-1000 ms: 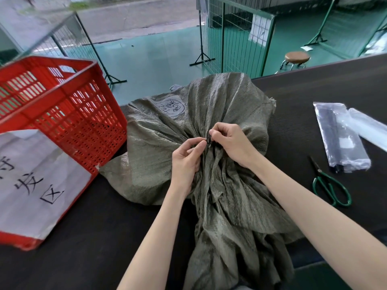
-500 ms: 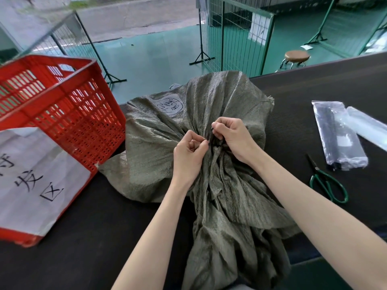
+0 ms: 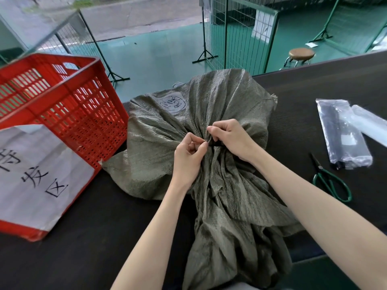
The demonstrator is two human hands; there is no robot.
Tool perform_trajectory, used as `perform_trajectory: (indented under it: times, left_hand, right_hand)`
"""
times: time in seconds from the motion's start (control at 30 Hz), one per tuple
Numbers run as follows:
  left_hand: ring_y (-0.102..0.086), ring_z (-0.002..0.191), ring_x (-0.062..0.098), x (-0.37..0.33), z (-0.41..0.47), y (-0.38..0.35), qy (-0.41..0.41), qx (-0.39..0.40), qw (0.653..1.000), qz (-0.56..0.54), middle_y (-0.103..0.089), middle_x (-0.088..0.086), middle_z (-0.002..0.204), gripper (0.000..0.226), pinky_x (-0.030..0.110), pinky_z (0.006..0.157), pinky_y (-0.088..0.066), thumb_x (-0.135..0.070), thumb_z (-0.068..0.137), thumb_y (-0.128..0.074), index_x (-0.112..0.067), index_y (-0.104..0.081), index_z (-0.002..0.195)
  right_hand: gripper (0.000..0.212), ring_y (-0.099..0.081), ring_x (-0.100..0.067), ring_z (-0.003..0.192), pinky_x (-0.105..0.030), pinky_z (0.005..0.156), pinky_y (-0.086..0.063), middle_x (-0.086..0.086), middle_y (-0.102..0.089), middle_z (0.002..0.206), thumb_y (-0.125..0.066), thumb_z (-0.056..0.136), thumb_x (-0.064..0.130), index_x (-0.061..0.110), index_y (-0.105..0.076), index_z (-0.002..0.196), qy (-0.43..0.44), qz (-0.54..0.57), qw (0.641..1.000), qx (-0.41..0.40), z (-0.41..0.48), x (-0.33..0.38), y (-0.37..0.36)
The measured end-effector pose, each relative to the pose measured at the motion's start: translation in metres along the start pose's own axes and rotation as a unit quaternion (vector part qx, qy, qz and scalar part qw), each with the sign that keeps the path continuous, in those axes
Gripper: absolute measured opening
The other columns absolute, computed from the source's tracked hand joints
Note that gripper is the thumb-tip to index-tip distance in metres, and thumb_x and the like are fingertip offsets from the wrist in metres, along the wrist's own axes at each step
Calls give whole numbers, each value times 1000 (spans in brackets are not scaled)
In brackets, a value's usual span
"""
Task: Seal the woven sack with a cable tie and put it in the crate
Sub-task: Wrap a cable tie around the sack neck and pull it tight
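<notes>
A grey-green woven sack point(image 3: 159, 143) lies on the black table, its mouth gathered into a bunched neck at the middle. A thin black cable tie point(image 3: 214, 144) wraps that neck; only a short piece shows between my hands. My left hand point(image 3: 188, 159) pinches the tie's end at the neck. My right hand point(image 3: 229, 138) grips the tie and the gathered cloth from the other side. The loose sack mouth spreads toward me. The red plastic crate point(image 3: 88, 114) stands on the left, beside the sack, with a white paper sign on its front.
Green-handled scissors point(image 3: 330, 181) lie at the right, near a clear plastic packet of black ties point(image 3: 345, 132). The black table point(image 3: 94, 237) ends just beyond the sack. Wire-mesh fence panels point(image 3: 236, 34) and a round stool point(image 3: 301, 53) stand on the green floor behind.
My hands stay at the sack's neck. My left fingers closed into a tighter pinch on the tie, and both hands shifted slightly; the sack and crate have not moved.
</notes>
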State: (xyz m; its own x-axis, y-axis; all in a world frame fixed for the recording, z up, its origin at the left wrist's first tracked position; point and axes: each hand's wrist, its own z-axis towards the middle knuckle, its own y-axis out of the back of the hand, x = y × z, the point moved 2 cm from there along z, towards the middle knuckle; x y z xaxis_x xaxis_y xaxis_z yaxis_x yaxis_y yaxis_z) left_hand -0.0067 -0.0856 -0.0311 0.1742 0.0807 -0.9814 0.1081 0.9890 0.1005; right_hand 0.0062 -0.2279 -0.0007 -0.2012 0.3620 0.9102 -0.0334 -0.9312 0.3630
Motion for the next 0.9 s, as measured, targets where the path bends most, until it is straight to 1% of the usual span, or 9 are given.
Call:
perform_trajectory:
  times: [0.17, 0.23, 0.33, 0.43, 0.53, 0.57, 0.63, 0.7, 0.9]
  left_hand:
    - [-29, 50, 9, -1, 4, -1, 8, 6, 1000, 16, -37, -16, 48, 18, 25, 51, -25, -21, 79, -61, -24, -49, 66]
    - [-34, 50, 10, 1, 2, 1, 7, 4, 999, 48, -45, -13, 51, 16, 27, 53, -30, -22, 79, -61, -24, -51, 66]
    - [-48, 56, 9, 3, -8, 3, -4, 4, 997, 82, -59, -2, 61, 17, 28, 59, -41, -13, 83, -61, -21, -53, 71]
    - [-48, 62, 4, 2, -18, 5, -60, 0, 987, 146, -58, 0, 70, 13, 15, 62, -40, -6, 85, -63, -10, -54, 77]
    - [-52, 83, 14, 6, -23, 9, -97, 0, 974, 206, -55, 4, 91, 10, 11, 75, -37, -5, 83, -65, -8, -56, 79]
    - [-51, 90, 17, 8, -25, 10, -96, 1, 970, 225, -53, 1, 96, 9, 12, 80, -35, -9, 82, -65, -11, -56, 80]
    - [-46, 98, 16, 10, -27, 12, -88, -6, 957, 277, -52, -6, 100, 7, 26, 88, -31, -21, 82, -64, -19, -57, 81]
    - [-44, 102, 13, 11, -29, 13, -76, -11, 948, 309, -51, -12, 102, 8, 35, 86, -26, -30, 81, -62, -23, -57, 81]
    - [-45, 104, 12, 16, -35, 7, -59, -29, 953, 295, -46, -11, 103, 11, 30, 82, -17, -33, 80, -62, -23, -57, 79]
  right_hand:
    - [46, -30, -6, 48, -20, 50, -25, 6, -39, 46, -50, 93, 8, 17, -45, 47, -23, 165, 985, -51, 3, -2, 4]
    - [51, -32, -7, 46, -19, 49, -26, 10, -42, 42, -49, 92, 4, 19, -47, 43, -34, 246, 966, -71, 6, -4, 7]
    - [52, -34, -9, 42, -21, 46, -25, 6, -42, 40, -47, 92, -1, 15, -47, 42, -52, 340, 933, -105, 10, -8, 12]
    - [47, -35, -9, 41, -21, 45, -26, 4, -41, 40, -46, 92, -1, 11, -46, 47, -66, 388, 911, -121, 8, -5, 15]
    - [36, -39, -8, 46, -20, 50, -33, 4, -46, 45, -49, 92, 1, 11, -48, 57, -97, 428, 887, -142, 3, 4, 27]
    - [35, -40, -9, 48, -20, 53, -35, 4, -47, 47, -50, 92, 3, 12, -48, 58, -101, 433, 884, -145, 1, 8, 32]
    - [35, -42, -10, 50, -20, 54, -39, 3, -49, 50, -53, 91, 6, 12, -50, 57, -93, 440, 881, -146, -2, 19, 41]
    - [34, -44, -11, 51, -20, 53, -40, 2, -49, 52, -54, 90, 6, 11, -51, 57, -83, 456, 873, -154, -3, 30, 46]
    - [20, -48, -12, 51, -20, 51, -41, 0, -52, 57, -56, 89, 7, 7, -53, 69, -52, 501, 848, -166, -6, 53, 57]
